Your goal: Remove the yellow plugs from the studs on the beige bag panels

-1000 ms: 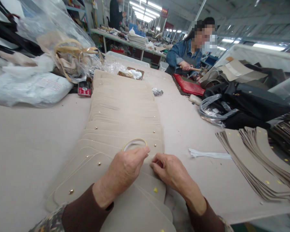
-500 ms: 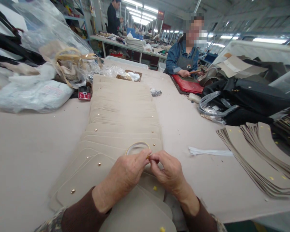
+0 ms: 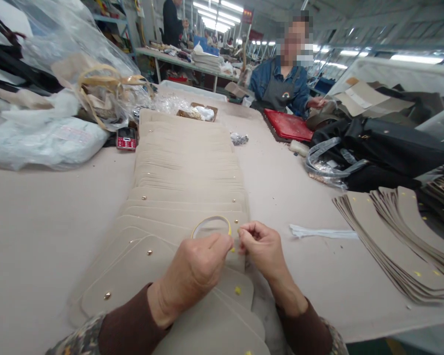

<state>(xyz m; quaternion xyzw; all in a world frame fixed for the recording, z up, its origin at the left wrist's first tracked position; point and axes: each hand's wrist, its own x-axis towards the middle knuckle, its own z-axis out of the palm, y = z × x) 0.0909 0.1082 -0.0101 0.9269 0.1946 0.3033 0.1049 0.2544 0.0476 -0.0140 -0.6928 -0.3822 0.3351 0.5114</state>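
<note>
A thin ring of yellow tape (image 3: 229,226), pale on its inner side, stands up from the fingers of my left hand (image 3: 198,268), which is closed on it. My right hand (image 3: 264,246) is just to the right, its thumb and forefinger pinched together; whatever is between them is too small to make out. Both hands are over a long overlapping row of beige panels (image 3: 185,197) with rounded corners and small metal studs (image 3: 149,252). Near my wrists, a small yellow tab (image 3: 238,291) sticks to one of the nearer panels.
At right lie fanned beige strips (image 3: 388,246) with yellow tabs, white strips (image 3: 323,232) and a black bag (image 3: 388,148). A co-worker (image 3: 281,84) sits behind a red pad (image 3: 288,124). To the left are a phone (image 3: 126,139) and plastic-wrapped bundles (image 3: 48,140).
My right hand has come away from the tape ring, leaving a gap between the hands. My left hand still grips the ring. The co-worker's hands have shifted, one reaching toward the pile at right.
</note>
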